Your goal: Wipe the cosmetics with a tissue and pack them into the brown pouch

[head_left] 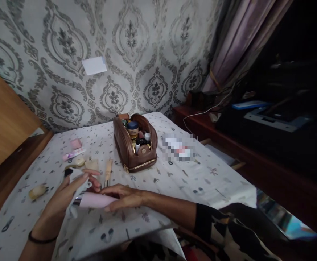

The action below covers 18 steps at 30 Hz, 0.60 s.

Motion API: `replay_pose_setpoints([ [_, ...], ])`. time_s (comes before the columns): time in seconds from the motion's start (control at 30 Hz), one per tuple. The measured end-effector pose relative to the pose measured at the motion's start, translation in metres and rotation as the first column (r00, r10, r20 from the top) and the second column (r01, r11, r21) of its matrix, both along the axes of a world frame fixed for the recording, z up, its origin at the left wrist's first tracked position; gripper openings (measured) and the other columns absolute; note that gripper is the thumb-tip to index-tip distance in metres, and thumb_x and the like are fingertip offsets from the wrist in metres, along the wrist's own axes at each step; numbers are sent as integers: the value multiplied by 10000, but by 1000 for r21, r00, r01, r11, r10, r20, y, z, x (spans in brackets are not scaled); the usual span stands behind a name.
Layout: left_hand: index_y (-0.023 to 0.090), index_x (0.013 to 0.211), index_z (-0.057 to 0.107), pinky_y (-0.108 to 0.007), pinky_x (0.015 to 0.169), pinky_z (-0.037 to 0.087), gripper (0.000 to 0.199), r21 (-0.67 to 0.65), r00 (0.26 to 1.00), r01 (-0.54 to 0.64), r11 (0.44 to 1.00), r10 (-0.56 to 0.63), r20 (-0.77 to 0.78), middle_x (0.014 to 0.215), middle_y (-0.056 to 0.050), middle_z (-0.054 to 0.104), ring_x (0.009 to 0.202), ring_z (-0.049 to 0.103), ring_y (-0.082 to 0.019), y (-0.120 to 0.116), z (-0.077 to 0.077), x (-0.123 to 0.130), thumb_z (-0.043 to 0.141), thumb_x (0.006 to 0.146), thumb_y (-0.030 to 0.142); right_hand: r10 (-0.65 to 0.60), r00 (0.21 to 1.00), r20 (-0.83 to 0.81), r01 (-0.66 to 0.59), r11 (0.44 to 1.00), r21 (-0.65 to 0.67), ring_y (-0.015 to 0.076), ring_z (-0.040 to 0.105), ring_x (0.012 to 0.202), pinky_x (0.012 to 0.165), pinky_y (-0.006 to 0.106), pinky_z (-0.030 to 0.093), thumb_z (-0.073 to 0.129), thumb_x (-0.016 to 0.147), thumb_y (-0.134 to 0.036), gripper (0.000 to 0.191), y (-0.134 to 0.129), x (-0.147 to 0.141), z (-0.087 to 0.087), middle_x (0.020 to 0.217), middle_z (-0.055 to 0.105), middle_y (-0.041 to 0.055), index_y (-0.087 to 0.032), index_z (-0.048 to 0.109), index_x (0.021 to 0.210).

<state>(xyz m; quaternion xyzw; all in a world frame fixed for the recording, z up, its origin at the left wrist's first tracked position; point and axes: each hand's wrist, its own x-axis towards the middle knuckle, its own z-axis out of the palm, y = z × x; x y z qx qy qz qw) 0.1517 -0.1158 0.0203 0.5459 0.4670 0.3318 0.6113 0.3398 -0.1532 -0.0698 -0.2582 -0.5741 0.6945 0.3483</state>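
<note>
My right hand (127, 195) is wrapped round a pink bottle (95, 200), which lies sideways with its silver end pointing left. My left hand (63, 194) is closed on a white cloth (73, 211) at that silver end, its fingers curled above the bottle. Just beyond my hands lies a beige tube (108, 170). A dark-bristled brush (68, 172) shows behind my left hand, partly hidden by it. Farther back stands a brown cosmetic bag (123, 148), unzipped and filled with jars and small bottles, among them a jar with a dark blue lid (132, 127).
The white patterned tablecloth (191, 181) also bears a pink item (76, 144), a pink and white tube (74, 154), a round compact (79, 161) and a yellowish sponge (37, 192). A blurred-out item (180, 148) lies right of the bag. Dark furniture (278, 166) stands at the right.
</note>
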Motion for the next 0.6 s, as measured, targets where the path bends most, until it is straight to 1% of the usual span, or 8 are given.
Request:
replay_pose_setpoints([
  [0.07,214,989,701,-289,611,559,379,-102,983,-103,989,117,144,719,1,691,670,675,-202,-7,-4,3,765,711,464,-7,998,-61,7,1000,0,140,576,928,821,219,455,858,624,-470,644,0,-2,1,1042,622,8,-200,683,1182],
  [0.1,215,997,694,-298,613,571,405,-119,965,-144,982,166,202,734,0,698,679,683,-208,-10,-7,4,774,692,470,7,996,-92,-9,1000,-21,141,574,927,820,223,460,868,609,-483,683,-1,-3,1,1058,618,11,-208,679,1204],
  [0.17,209,983,686,-325,623,591,436,-108,923,-228,968,250,293,783,-18,718,719,704,-229,-13,-14,9,768,672,503,37,989,-141,-50,995,-85,124,561,829,721,217,480,877,597,-493,747,-2,-5,1,1022,607,11,-219,654,1255],
  [0.23,202,933,679,-335,648,599,427,-46,879,-337,940,332,343,817,-35,730,747,712,-229,-16,-21,14,728,695,553,17,985,-173,-39,992,-124,101,525,726,592,189,457,874,604,-501,762,-3,-6,2,955,594,3,-225,638,1274],
  [0.33,198,891,668,-316,699,589,385,148,860,-447,882,379,341,862,-42,735,767,697,-199,-22,-28,21,688,744,554,-77,983,-170,59,993,-104,77,484,644,503,160,395,849,632,-534,696,-5,-6,5,867,576,-16,-211,657,1218],
  [0.47,197,820,652,-245,642,530,240,359,903,-430,828,394,174,728,4,673,664,629,-143,-20,-34,27,704,780,428,-190,973,-129,177,979,-102,53,434,566,472,159,316,831,663,-547,563,-5,-8,4,737,550,-45,-177,688,1063],
  [0.53,184,777,632,-241,610,507,251,359,901,-434,826,390,193,673,12,631,626,605,-137,-13,-35,27,714,774,422,-214,962,-172,179,964,-198,60,449,538,466,171,311,804,675,-598,575,-3,-11,2,694,569,-42,-173,682,1043],
  [0.6,187,812,615,-247,584,495,281,292,873,-473,831,398,280,672,22,609,605,596,-137,-4,-35,27,729,761,439,-226,945,-234,150,941,-303,71,473,522,459,183,315,783,691,-621,600,-1,-14,0,684,597,-32,-178,672,1080],
])
